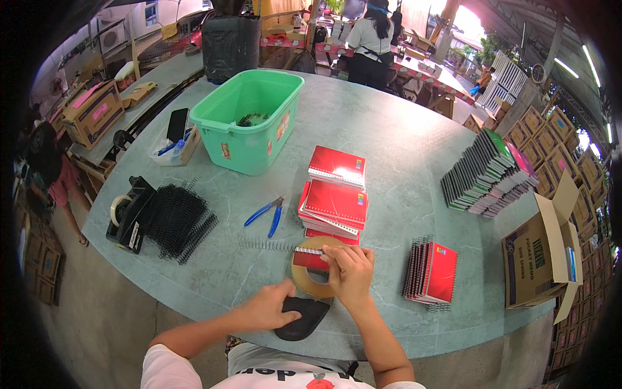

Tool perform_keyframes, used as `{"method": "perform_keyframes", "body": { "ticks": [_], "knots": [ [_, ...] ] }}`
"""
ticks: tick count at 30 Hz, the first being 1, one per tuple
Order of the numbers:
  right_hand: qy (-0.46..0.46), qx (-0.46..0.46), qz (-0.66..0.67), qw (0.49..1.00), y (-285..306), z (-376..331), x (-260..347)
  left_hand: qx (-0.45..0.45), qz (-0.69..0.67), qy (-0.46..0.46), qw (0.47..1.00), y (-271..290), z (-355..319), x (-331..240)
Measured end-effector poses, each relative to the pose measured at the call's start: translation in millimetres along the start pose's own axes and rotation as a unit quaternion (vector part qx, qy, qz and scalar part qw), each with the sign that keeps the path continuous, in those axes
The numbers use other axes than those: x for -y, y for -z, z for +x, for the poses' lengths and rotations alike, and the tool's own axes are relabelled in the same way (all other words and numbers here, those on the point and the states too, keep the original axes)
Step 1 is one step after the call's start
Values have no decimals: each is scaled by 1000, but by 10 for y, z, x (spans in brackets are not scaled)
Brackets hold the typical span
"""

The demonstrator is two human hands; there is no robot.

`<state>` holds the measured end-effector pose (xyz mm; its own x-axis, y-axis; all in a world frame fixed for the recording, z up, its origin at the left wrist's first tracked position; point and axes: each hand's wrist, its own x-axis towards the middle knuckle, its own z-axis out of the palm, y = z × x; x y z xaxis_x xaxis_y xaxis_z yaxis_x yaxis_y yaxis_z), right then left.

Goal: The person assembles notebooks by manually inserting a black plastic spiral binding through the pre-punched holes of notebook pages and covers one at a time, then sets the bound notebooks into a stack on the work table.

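Observation:
A small red notebook (309, 259) is pinched at its top edge by my right hand (350, 271). A dark wire coil (269, 244) runs along the notebook's punched edge and sticks out to the left. Beneath them lies a wide roll of tan tape (300, 277). My left hand (271, 307) rests beside a black curved pad (303, 319), thumb at the pad's edge and apart from the fingers. Just beyond are stacked red notebooks (335, 201) and blue-handled pliers (264, 216).
Left are black coils (178, 220), a tape dispenser (131, 214), a phone (177, 124) and a green tub (249, 139). Right are bound red notebooks (433, 272), a tall notebook stack (486, 175) and an open carton (534, 259). A person (372, 42) stands beyond the table.

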<state>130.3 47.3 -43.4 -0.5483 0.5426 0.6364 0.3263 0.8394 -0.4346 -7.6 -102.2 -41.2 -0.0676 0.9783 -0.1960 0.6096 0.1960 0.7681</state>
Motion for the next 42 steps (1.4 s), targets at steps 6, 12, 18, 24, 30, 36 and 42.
{"method": "perform_keyframes", "body": {
  "ticks": [6, 12, 18, 24, 30, 36, 42],
  "knots": [
    [-46, 62, -33, 996, 204, 104, 2, -349, 63, -223, 908, 572, 264, -271],
    [-274, 132, 280, 911, 280, -201, -466, -246, 22, -207, 947, 560, 250, -424],
    [-348, 29, 477, 807, 156, -303, -376, -183, 11, -239, 954, 459, 409, -409],
    [-302, 67, 478, 822, 167, -301, -379, -159, 80, -226, 958, 371, 477, -435],
    [-301, 73, 467, 828, 95, -377, -432, -147, 92, -221, 960, 374, 531, -505],
    [-311, 102, 446, 833, 103, -393, -436, -221, 8, -233, 947, 386, 616, -606],
    [-314, 102, 476, 815, 194, -318, -383, 26, -85, -141, 986, -315, 256, -81]
  ]
}}
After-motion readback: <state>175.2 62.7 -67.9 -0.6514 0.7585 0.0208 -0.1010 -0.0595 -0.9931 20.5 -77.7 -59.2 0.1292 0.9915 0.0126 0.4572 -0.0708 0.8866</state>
